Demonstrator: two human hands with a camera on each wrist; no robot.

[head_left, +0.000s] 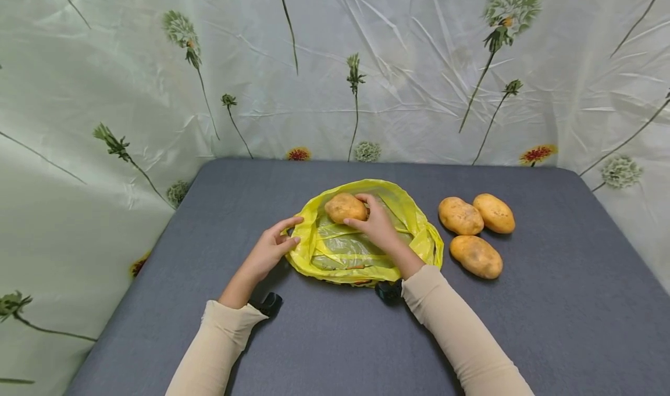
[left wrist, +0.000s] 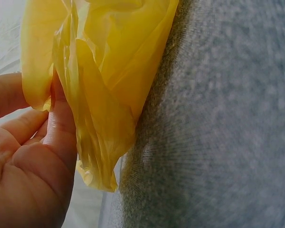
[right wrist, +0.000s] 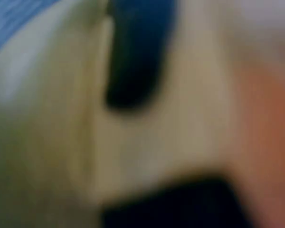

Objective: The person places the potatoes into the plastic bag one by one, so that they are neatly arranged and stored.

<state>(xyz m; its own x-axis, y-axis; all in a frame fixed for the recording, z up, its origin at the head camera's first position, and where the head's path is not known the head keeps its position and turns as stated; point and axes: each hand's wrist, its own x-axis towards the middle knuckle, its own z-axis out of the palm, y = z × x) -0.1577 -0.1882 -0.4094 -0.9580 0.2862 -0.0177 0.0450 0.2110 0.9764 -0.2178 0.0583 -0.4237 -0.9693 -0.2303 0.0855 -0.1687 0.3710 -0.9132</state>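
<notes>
A yellow plastic bag [head_left: 366,262] lies on the table with its mouth spread wide. My left hand [head_left: 268,250] pinches the bag's left rim between thumb and fingers; up close in the left wrist view, the yellow film [left wrist: 109,71] hangs in folds by the thumb. Over the inside of the bag, my right hand [head_left: 379,224] holds a potato [head_left: 345,208] by its right side, thumb in front and fingers behind. Whether that potato touches the bag's bottom I cannot tell. The right wrist view is too blurred to show the hand's work.
Three more potatoes lie to the right of the bag: one on the left [head_left: 460,216], one behind it [head_left: 494,213] and one nearer [head_left: 476,257]. Dark grey cloth covers the table [head_left: 324,343]. A pale flowered curtain [head_left: 314,93] hangs behind it and along the sides.
</notes>
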